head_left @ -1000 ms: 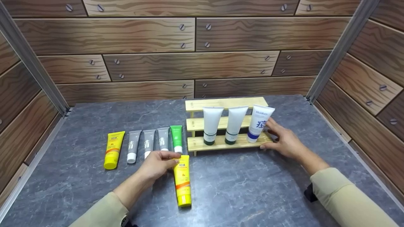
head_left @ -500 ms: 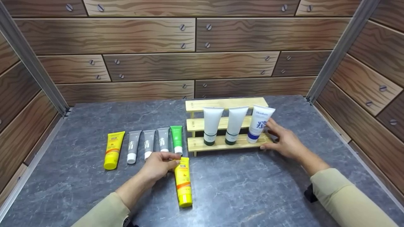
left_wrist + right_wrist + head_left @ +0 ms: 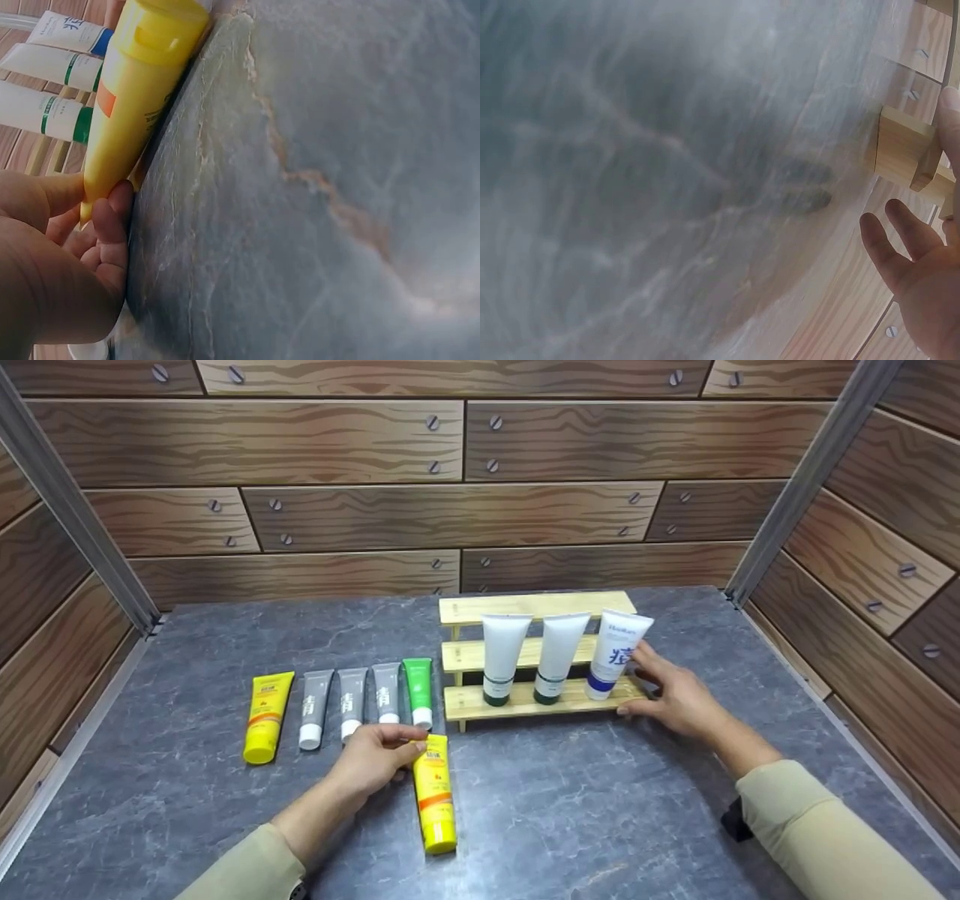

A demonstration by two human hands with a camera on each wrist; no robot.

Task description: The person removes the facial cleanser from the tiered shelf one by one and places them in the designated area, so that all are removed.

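Observation:
Between thumb and fingers, my left hand (image 3: 375,757) pinches the flat end of a yellow squeeze tube (image 3: 434,799). The tube points cap-first toward me over the table; the left wrist view shows its flat end in the fingertips. At the right end of a three-step wooden rack (image 3: 540,705) is my right hand (image 3: 679,701), its thumb by the bottom step. Its other fingers reach behind a white tube with a blue band (image 3: 616,652); the right wrist view shows two of them extended. Two white tubes with dark green caps, the left one (image 3: 506,656) and middle one (image 3: 561,656), stand on the bottom step.
Left of the rack, a row of tubes lies on the grey marbled table (image 3: 570,810): a yellow tube (image 3: 268,716), several grey tubes (image 3: 316,705) and a green tube (image 3: 418,690). Wood-patterned walls (image 3: 450,514) enclose the back and sides.
My left hand and the yellow tube have shifted very slightly toward me. The right hand and the tubes on the rack look unchanged.

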